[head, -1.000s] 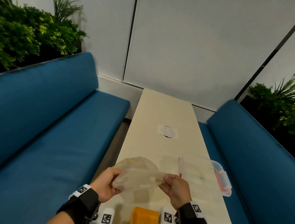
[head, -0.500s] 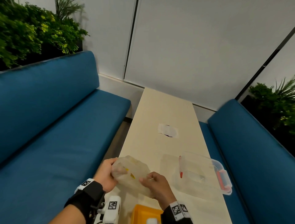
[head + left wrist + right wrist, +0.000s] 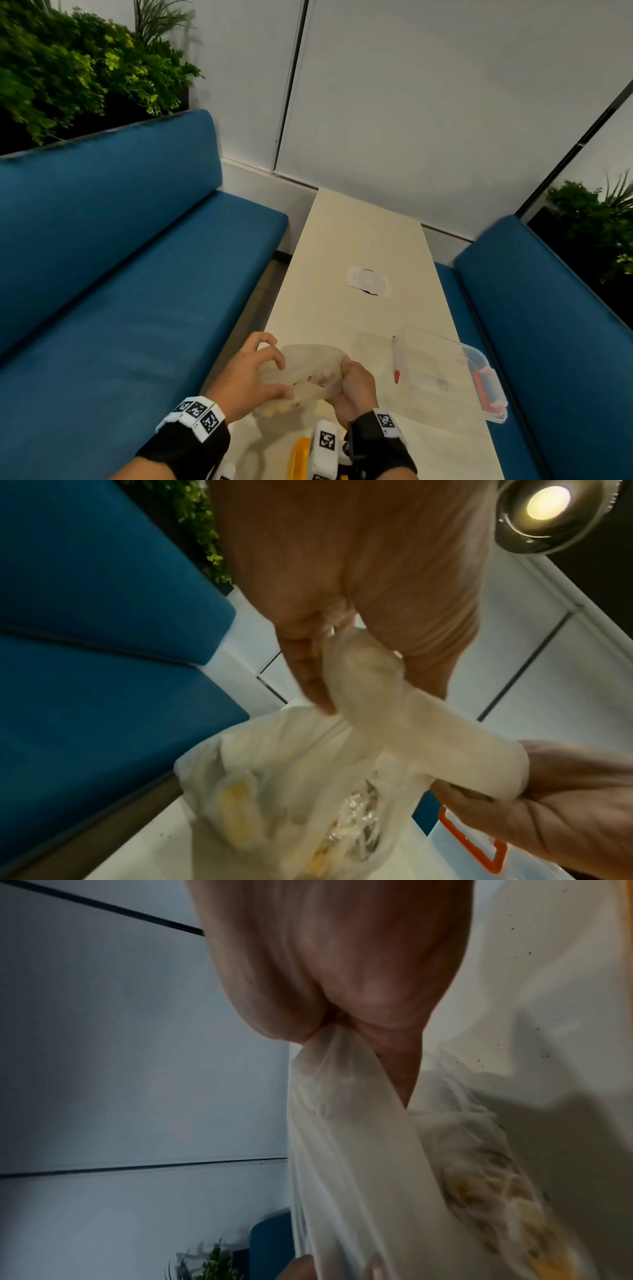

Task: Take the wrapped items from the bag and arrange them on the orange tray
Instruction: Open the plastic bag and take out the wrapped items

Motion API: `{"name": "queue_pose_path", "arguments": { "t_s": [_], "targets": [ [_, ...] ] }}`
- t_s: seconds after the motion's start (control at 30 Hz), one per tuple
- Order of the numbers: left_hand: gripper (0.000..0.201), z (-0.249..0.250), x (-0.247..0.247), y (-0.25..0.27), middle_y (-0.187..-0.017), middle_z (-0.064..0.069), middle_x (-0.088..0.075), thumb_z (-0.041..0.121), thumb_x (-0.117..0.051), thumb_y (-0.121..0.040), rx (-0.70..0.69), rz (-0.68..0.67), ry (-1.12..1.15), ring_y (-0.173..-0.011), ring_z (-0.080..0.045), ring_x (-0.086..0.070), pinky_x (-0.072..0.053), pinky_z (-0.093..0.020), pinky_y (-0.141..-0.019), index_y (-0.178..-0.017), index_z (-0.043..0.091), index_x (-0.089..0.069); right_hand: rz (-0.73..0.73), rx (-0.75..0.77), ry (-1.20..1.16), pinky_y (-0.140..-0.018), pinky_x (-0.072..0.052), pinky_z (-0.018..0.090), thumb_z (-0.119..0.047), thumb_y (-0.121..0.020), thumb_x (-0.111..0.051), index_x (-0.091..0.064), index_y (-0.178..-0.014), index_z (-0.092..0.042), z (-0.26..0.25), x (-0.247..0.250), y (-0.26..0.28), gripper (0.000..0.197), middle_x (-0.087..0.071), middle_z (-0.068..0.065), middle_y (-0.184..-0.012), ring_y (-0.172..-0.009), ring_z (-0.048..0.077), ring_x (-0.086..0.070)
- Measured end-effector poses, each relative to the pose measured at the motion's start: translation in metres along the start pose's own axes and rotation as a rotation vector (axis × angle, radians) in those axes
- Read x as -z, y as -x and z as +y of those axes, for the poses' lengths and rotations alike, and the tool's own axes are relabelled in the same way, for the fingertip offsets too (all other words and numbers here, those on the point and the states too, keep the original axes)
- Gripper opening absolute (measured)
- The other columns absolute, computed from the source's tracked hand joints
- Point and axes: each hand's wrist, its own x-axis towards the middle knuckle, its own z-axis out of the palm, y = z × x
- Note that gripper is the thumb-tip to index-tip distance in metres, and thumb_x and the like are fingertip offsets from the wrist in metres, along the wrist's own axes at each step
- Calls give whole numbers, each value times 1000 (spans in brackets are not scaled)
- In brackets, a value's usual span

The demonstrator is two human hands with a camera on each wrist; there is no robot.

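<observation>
Above the near end of the counter point(image 3: 342, 240), both hands hold a thin, cloudy plastic bag point(image 3: 308, 373): the left hand point(image 3: 248, 377) pinches one edge, the right hand point(image 3: 354, 385) grips the other. Yellow wrapped items point(image 3: 240, 821) show through it.

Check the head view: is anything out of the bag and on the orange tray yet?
No: both the left hand and right hand grip the bag, wrapped items inside.
</observation>
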Motion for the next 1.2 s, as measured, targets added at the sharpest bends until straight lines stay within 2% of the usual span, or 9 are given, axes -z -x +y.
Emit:
{"name": "queue_pose_path", "arguments": {
  "t_s": [0.1,0.2,0.3,0.4,0.5,0.63,0.9,1.0,1.2],
  "targets": [
    [19,3,5,-1,-103,25,-61,44,-77,-85,9,102,-192,-91,-2,-61,-50,-21,-77,-85,45,-58,-18,69,113,-75,-49,52,-5,-100,-40,-67,-87,4,-2,-1,2,31,-67,24,-80,-81,39,-62],
    [5,15,9,-6,-86,13,-65,37,-57,-101,27,255,-318,-76,-8,-58,-41,-22,-62,-98,41,-57,-41,137,295,-66,-57,41,-29,-95,-62,-53,-113,-9,4,-1,0,28,-66,20,-101,-94,37,-68],
    [10,24,16,-14,-90,9,-65,30,-48,-102,119,297,-338,-78,-18,-59,-48,-36,-69,-110,33,-53,-101,240,597,-63,-53,30,-13,-81,-72,-30,-117,-21,5,4,4,57,-57,9,-103,-91,24,-64],
    [23,37,19,-14,-111,17,-57,25,-58,-92,-57,343,-306,-100,-10,-55,-48,-30,-85,-114,32,-56,-14,395,855,-57,-44,21,-3,-81,-59,-33,-108,-17,5,7,6,40,-54,2,-92,-78,14,-57],
    [16,59,8,-5,-102,19,-62,25,-53,-90,-257,99,-308,-92,-3,-56,-50,-24,-80,-101,31,-64,60,535,999,-62,-46,25,-9,-85,-58,-46,-94,-17,5,6,5,18,-58,-2,-89,-77,15,-58],
    [36,61,-11,-11,-121,4,-69,13,-49,-98,-31,-250,-539,-105,-16,-65,-52,-26,-86,-124,30,-67,164,693,1121,-73,-44,24,-20,-93,-62,-56,-89,-19,5,6,7,7,-46,-5,-104,-81,13,-56],
    [77,44,-17,-28,-148,-1,-45,36,-71,-88,-82,-148,-617,-130,-20,-52,-47,-31,-105,-151,25,-28,240,821,1002,-64,-44,22,-14,-93,-62,-54,-78,-20,-19,8,18,18,-58,-7,-82,-74,8,-56],
    [96,42,-24,-28,-155,-6,-32,39,-78,-82,-33,-244,-712,-140,-27,-40,-45,-40,-111,-155,27,-18,175,748,1020,-62,-44,21,-10,-93,-60,-51,-77,-20,-16,9,20,21,-60,-4,-82,-74,9,-57],
    [61,47,-41,-47,-150,-5,-44,37,-65,-94,-44,-373,-740,-137,-25,-44,-44,-38,-108,-148,24,-42,114,634,1061,-61,-43,21,-10,-95,-57,-52,-82,-18,-14,18,18,16,-62,-2,-83,-76,14,-59]
  ]
}}
